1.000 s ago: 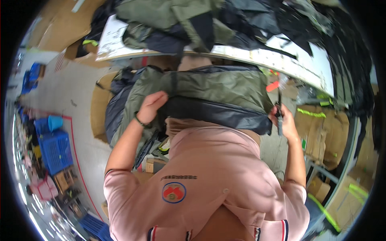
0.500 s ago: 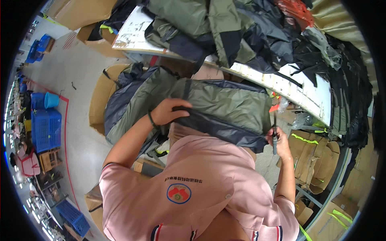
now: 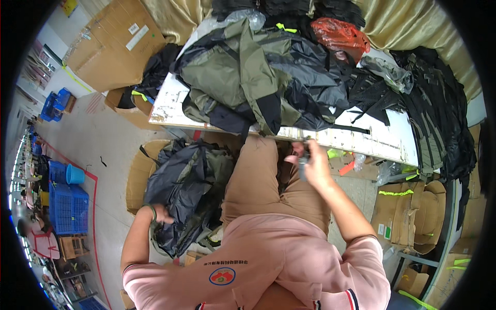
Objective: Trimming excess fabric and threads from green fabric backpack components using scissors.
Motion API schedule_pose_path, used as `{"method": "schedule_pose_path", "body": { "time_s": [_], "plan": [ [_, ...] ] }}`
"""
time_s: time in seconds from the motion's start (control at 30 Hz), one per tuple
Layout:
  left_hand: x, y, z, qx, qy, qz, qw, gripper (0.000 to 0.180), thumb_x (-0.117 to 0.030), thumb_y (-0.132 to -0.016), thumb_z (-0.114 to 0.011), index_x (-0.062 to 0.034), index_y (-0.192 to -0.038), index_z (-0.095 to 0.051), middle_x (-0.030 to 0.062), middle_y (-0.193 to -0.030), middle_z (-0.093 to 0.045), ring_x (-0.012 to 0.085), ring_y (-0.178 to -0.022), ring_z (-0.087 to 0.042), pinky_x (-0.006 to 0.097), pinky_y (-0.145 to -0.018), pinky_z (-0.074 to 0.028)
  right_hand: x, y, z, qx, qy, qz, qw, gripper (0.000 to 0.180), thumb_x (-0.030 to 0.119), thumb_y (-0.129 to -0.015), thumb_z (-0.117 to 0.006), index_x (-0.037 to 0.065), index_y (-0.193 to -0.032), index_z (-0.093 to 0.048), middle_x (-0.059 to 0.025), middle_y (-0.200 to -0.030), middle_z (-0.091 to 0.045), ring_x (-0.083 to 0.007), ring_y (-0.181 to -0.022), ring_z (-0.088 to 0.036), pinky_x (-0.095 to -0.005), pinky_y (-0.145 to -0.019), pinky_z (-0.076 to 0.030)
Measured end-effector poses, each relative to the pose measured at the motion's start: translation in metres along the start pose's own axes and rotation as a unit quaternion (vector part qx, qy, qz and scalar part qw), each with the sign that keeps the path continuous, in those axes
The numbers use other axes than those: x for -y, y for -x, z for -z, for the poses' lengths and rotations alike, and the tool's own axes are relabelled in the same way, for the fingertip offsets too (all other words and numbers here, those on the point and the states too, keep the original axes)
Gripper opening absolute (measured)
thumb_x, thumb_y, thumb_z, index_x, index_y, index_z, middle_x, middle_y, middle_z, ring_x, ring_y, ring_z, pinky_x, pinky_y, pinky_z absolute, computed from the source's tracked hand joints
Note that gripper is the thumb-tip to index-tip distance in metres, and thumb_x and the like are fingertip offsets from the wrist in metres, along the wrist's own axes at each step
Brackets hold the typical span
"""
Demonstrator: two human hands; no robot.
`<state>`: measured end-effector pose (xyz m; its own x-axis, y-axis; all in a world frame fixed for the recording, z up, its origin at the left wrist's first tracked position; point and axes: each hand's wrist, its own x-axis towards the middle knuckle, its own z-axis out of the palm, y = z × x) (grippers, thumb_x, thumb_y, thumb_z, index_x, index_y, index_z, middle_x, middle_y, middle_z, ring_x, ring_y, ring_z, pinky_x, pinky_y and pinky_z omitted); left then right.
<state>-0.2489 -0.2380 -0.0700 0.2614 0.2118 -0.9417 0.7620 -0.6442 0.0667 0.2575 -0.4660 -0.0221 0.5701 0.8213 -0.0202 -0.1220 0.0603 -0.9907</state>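
Observation:
My left hand (image 3: 162, 213) is at the near left edge of a heap of dark navy and olive fabric pieces (image 3: 186, 175), beside my left thigh. Motion blurs its fingers, so whether they grip the cloth is unclear. Above my right thigh, close to the table's front edge, my right hand (image 3: 313, 164) is closed around a slim dark tool that looks like scissors (image 3: 303, 168). The fabric heap lies in and over an open cardboard box (image 3: 135, 178). More olive and navy fabric pieces (image 3: 222, 72) are piled on the white table (image 3: 356, 138) ahead of me.
A red plastic bag (image 3: 338, 36) lies at the back of the table. Black straps and mesh pieces (image 3: 439, 113) hang off its right end. Flattened cardboard boxes (image 3: 408, 214) stand on a rack at the right. Blue crates (image 3: 70, 206) are on the floor at the left.
The olive and navy piece that lay across my lap is now down in the heap at my left. My left hand has moved left and down; my right hand, with the tool, left and slightly forward.

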Motion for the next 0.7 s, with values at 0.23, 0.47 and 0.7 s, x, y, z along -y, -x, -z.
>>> {"method": "schedule_pose_path", "body": {
  "time_s": [0.23, 0.47, 0.7],
  "plan": [
    [-0.102, 0.033, 0.22, -0.727, 0.16, -0.186, 0.641, 0.049, -0.024, -0.078, -0.072, -0.0039, -0.12, -0.055, 0.0181, -0.117, -0.057, 0.0343, -0.111, -0.053, 0.039, -0.096, -0.042, -0.01, -0.059, -0.074, -0.119, 0.442, 0.221, 0.861, 0.031, -0.005, -0.069, -0.062, -0.001, -0.098, -0.05, -0.0225, -0.094, -0.06, -0.0406, -0.094, -0.059, -0.043, -0.077, -0.047],
    [-0.147, 0.046, 0.383, -0.82, 0.115, -0.177, 0.532, 0.075, -0.046, -0.075, -0.071, -0.0082, -0.134, -0.044, 0.0191, -0.133, -0.048, 0.0357, -0.124, -0.043, 0.04, -0.105, -0.034, 0.062, -0.044, -0.025, -0.071, 0.198, 0.224, 0.952, 0.023, -0.007, -0.077, -0.065, 0.004, -0.09, -0.049, -0.003, -0.079, -0.058, -0.0081, -0.072, -0.052, -0.0244, -0.066, -0.047],
    [-0.159, 0.004, 0.424, -0.617, 0.152, -0.174, 0.752, 0.038, -0.032, -0.077, -0.071, -0.0069, -0.105, -0.067, 0.0179, -0.102, -0.067, 0.0373, -0.094, -0.062, 0.043, -0.085, -0.047, 0.137, -0.018, 0.011, -0.063, 0.164, 0.207, 0.963, 0.023, -0.008, -0.078, -0.064, 0.004, -0.087, -0.047, 0.0019, -0.077, -0.047, -0.0039, -0.072, -0.047, -0.0231, -0.071, -0.048]
  ]
}}
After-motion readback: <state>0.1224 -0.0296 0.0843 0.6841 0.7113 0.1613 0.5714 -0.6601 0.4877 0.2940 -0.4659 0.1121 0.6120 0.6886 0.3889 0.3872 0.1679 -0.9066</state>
